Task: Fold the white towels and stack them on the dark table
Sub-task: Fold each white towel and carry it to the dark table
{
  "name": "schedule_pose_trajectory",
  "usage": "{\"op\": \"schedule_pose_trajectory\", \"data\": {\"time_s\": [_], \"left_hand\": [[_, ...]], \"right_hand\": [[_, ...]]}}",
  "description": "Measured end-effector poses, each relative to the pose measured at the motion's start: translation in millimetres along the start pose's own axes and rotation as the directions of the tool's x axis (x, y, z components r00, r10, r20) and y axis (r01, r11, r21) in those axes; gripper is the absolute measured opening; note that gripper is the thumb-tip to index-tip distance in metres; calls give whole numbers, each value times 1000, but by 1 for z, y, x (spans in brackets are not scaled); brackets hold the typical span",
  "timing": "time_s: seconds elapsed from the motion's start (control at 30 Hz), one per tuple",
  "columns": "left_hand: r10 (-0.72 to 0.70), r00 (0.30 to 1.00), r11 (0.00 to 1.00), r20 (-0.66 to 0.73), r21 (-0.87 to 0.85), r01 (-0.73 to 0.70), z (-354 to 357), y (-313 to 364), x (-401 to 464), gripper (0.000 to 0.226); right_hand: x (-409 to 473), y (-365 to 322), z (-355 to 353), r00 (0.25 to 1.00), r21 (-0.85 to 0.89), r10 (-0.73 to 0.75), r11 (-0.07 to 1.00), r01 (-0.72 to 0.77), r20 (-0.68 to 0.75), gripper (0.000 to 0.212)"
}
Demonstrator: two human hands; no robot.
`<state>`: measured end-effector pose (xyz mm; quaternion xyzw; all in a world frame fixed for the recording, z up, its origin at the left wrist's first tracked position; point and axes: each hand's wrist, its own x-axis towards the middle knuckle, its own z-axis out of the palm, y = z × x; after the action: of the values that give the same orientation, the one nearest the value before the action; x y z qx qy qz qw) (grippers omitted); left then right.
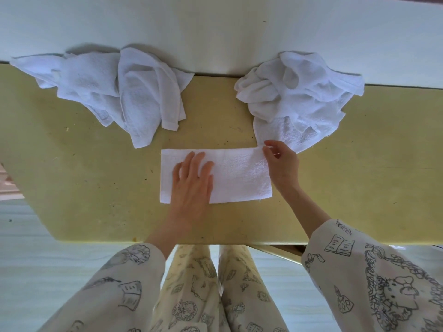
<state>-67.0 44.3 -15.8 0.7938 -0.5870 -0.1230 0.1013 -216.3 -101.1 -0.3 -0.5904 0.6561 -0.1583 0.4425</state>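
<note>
1. We see a folded white towel (236,174) lying flat as a long rectangle in the middle of the yellowish desk (359,183), nearer the near edge than the far one.
2. Our left hand (193,185) lies palm down on the left half of that towel, fingers straight and slightly spread, pressing it to the desk and gripping nothing.
3. Our right hand (281,164) is at the towel's far right corner, where thumb and forefinger pinch the edge of the cloth; the other fingers are curled loosely behind.
4. A heap of loose white towels (115,92) lies along the far edge of the desk towards its left end, its corners trailing towards the middle and stopping just short of the folded towel.
5. A second crumpled heap of towels (299,97) lies at the far edge to the right of the middle, its lowest flap reaching down beside our right hand.
6. Both heaps lean against a pale wall (215,27) that runs behind the far edge of the desk.
7. Our sleeves (374,271) and trousers (208,291) are of cream cloth printed with line drawings; the trousers show below the near edge of the desk.
</note>
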Motion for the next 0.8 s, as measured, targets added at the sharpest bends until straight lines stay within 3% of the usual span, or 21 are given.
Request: {"op": "schedule_pose_trajectory", "data": {"time_s": [0.1,0.17,0.23,0.33,0.43,0.53,0.8], "left_hand": [[11,995,997,101,68,-18,19,-2,-1,42],[29,988,994,150,101,-45,29,-9,-1,48],[51,983,991,178,110,-72,30,-13,-1,52],[50,986,992,162,105,-68,31,-17,0,54],[51,989,992,141,104,-66,34,-17,-2,55],[50,991,992,123,108,-63,34,-17,-2,53],[-99,990,987,100,135,85,19,-55,-19,52]], "right_hand": [[0,3,3,1000,-10,-18,1000,18,8,26],[-3,7,7,991,-74,-119,991,114,-63,27],[-11,9,9,917,-224,-383,909,353,-111,27],[-28,17,29,755,-335,-654,701,630,52,30],[-45,28,57,724,-414,-661,614,672,195,35],[-43,39,65,780,-552,-581,581,597,232,43],[-36,49,56,775,-672,-540,443,593,327,53]]}}
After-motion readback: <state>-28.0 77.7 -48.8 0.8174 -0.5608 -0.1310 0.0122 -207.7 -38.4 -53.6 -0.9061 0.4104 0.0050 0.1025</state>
